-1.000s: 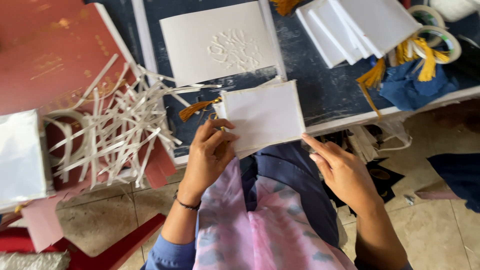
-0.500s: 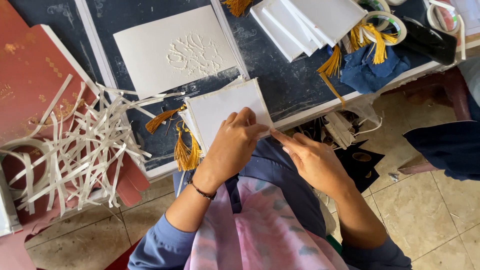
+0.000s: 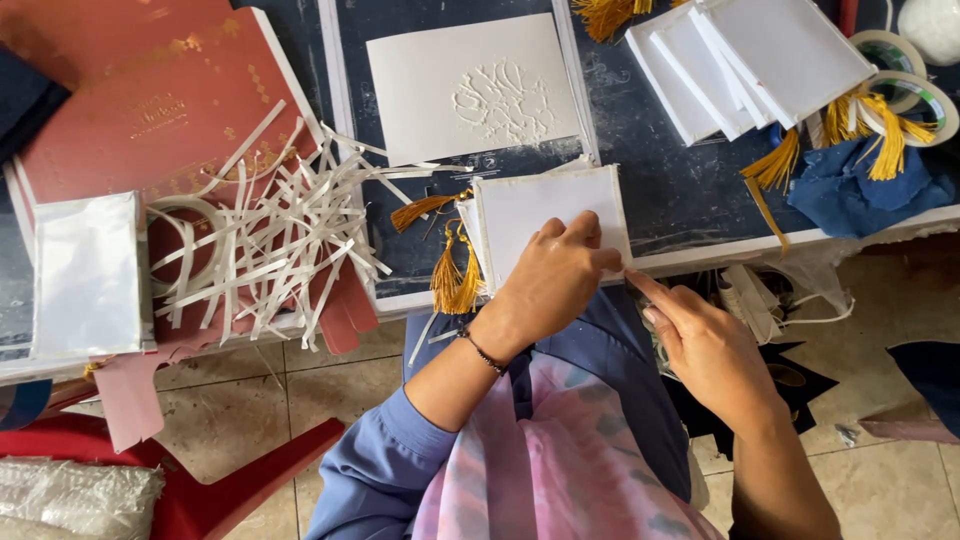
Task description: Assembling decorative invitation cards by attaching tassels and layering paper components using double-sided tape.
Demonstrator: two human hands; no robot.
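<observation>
Shifted since half a second ago: white card (image 3: 530, 215) now flatter on the near edge of the dark table (image 3: 690, 190), no longer half hidden under the left hand (image 3: 550, 285); left hand pressed palm-down on the card's near right part, fingers (image 3: 580, 235) spread and slightly curled, pinning rather than gripping; right hand (image 3: 705, 345) drawn a little off to the right, below the table edge, index finger (image 3: 650, 290) stretched toward the card's near right corner, other fingers loosely bent, holding nothing visible; touching the corner or just short of it, cannot tell. Yellow tassel (image 3: 455, 280) hanging at the card's left side, over the table edge, with a second tassel end (image 3: 420, 210) lying just beside it. Farther back on the table, embossed white sheet (image 3: 475, 90), well apart from the hands; stack of white cards (image 3: 760, 60) at upper right with more yellow tassels (image 3: 870, 130) and tape rolls (image 3: 925, 100) near a blue cloth (image 3: 860, 195). Left of the card, heap of white paper strips (image 3: 270, 230) over a red folder (image 3: 150, 110); white packet (image 3: 90, 270) at far left; red chair (image 3: 230, 480) on the tiled floor.
</observation>
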